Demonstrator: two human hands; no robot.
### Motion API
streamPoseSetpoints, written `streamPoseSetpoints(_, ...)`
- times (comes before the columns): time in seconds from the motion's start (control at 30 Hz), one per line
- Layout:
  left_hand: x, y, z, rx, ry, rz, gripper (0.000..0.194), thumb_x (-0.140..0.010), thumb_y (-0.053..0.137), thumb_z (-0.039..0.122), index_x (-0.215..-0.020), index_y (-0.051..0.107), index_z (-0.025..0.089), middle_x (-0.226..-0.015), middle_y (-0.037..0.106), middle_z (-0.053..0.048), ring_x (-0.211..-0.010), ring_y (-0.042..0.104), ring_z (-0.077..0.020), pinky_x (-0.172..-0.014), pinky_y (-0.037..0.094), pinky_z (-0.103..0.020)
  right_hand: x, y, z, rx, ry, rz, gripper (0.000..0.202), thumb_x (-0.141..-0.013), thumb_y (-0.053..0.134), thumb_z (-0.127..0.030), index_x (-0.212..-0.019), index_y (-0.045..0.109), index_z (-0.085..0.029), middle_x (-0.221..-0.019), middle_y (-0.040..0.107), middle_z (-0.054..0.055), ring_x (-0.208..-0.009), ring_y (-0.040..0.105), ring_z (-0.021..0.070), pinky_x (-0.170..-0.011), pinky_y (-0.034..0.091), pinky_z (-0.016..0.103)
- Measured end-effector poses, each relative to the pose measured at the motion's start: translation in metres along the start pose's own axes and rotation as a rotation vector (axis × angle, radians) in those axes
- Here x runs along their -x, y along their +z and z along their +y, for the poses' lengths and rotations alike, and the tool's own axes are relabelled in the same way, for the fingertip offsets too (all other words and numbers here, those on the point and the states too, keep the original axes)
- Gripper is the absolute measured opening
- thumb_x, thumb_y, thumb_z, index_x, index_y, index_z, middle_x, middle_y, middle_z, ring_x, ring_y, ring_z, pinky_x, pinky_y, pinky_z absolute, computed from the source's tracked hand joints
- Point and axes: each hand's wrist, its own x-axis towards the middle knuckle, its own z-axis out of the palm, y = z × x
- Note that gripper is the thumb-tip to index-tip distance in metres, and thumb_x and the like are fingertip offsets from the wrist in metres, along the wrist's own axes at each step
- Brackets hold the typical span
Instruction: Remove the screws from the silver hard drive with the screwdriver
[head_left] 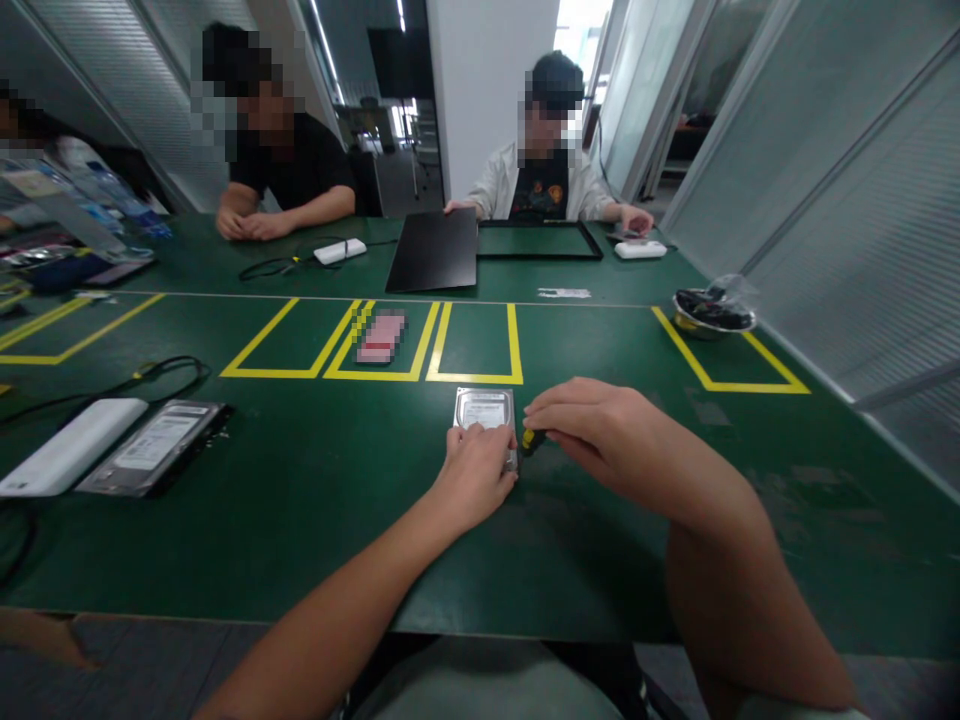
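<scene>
A silver hard drive (484,404) with a white label lies on the green table in front of me. My left hand (480,465) grips its near part, fingers curled over the top and right edge, hiding that half. Just right of the drive, my right hand (600,425) is closed, wrist bent, round a small black and yellow tool, which looks like a screwdriver (532,440). The screwdriver's lower end is close to the drive's right side; whether it touches cannot be made out.
Another hard drive (154,447) lies left beside a white power strip (75,447). Beyond my hands are yellow tape outlines (474,379), a pink phone-like object (381,337) and a metal bowl (712,318). Across the table, one person holds a black panel (435,250) near a black frame (540,256).
</scene>
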Motion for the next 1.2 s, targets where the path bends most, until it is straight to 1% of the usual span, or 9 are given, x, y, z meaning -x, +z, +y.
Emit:
streamPoseSetpoints(0.17, 0.0041, 0.0003, -0.0035, 0.015, -0.016, 0.038, 0.020, -0.079, 0.070, 0.032, -0.091, 0.056, 0.023, -0.094, 0.066, -0.004, -0.101, 0.053, -0.0275, -0.083, 0.030, -0.040, -0.0009, -0.0004, -0.0014, 0.008, 0.020, -0.001, 0.025, -0.091, 0.050, -0.007, -0.105, 0.068, -0.018, -0.108, 0.070, 0.008, -0.099, 0.064, 0.0191, -0.088, 0.052, 0.033)
streamPoseSetpoints(0.37, 0.0072, 0.0001, -0.0040, 0.013, -0.019, 0.074, 0.021, -0.078, 0.072, 0.033, -0.088, 0.058, 0.023, -0.095, 0.067, -0.004, -0.101, 0.052, -0.0273, -0.083, 0.028, -0.041, -0.0019, -0.0009, -0.0032, 0.006, 0.031, -0.028, 0.022, -0.093, 0.050, -0.009, -0.105, 0.068, -0.017, -0.106, 0.068, 0.007, -0.098, 0.062, 0.0180, -0.088, 0.049, 0.031)
streamPoseSetpoints(0.57, 0.0093, 0.0017, -0.0046, 0.019, -0.016, 0.084, 0.018, -0.080, 0.071, 0.034, -0.086, 0.058, 0.022, -0.095, 0.067, -0.004, -0.100, 0.051, -0.0273, -0.082, 0.027, -0.041, -0.0047, 0.0001, -0.0054, 0.006, 0.115, -0.082, 0.018, -0.095, 0.051, -0.014, -0.103, 0.067, -0.016, -0.100, 0.063, 0.007, -0.090, 0.060, 0.0164, -0.079, 0.047, 0.028)
streamPoseSetpoints(0.73, 0.0100, 0.0033, -0.0048, 0.034, -0.012, 0.089, 0.015, -0.080, 0.069, 0.032, -0.085, 0.060, 0.022, -0.094, 0.067, -0.004, -0.099, 0.051, -0.0266, -0.082, 0.027, -0.041, -0.0090, 0.0018, -0.0054, 0.009, 0.126, -0.087, 0.017, -0.095, 0.050, -0.013, -0.100, 0.067, -0.015, -0.095, 0.061, 0.006, -0.084, 0.058, 0.0153, -0.075, 0.046, 0.028)
streamPoseSetpoints(0.9, 0.0102, 0.0039, -0.0040, 0.052, -0.001, 0.080, 0.010, -0.082, 0.068, 0.031, -0.082, 0.063, 0.022, -0.090, 0.067, -0.004, -0.099, 0.051, -0.0259, -0.084, 0.025, -0.042, -0.0072, 0.0011, -0.0031, -0.020, 0.107, -0.074, 0.020, -0.093, 0.051, -0.009, -0.102, 0.067, -0.016, -0.105, 0.063, 0.007, -0.092, 0.060, 0.0161, -0.083, 0.048, 0.029)
streamPoseSetpoints(1.03, 0.0100, 0.0035, -0.0029, 0.061, 0.001, 0.071, 0.007, -0.083, 0.066, 0.029, -0.082, 0.064, 0.022, -0.090, 0.068, -0.004, -0.099, 0.050, -0.0261, -0.083, 0.024, -0.043, -0.0042, 0.0022, 0.0005, -0.055, 0.064, -0.057, 0.025, -0.091, 0.050, -0.006, -0.107, 0.065, -0.018, -0.112, 0.065, 0.006, -0.101, 0.061, 0.0166, -0.089, 0.047, 0.029)
streamPoseSetpoints(1.2, 0.0093, 0.0028, -0.0017, 0.076, -0.009, 0.050, 0.009, -0.084, 0.063, 0.028, -0.078, 0.064, 0.022, -0.088, 0.069, -0.004, -0.098, 0.051, -0.0260, -0.082, 0.022, -0.043, -0.0028, 0.0028, 0.0023, -0.025, 0.061, -0.061, 0.023, -0.092, 0.050, -0.008, -0.107, 0.065, -0.017, -0.110, 0.068, 0.006, -0.103, 0.062, 0.0184, -0.092, 0.047, 0.031)
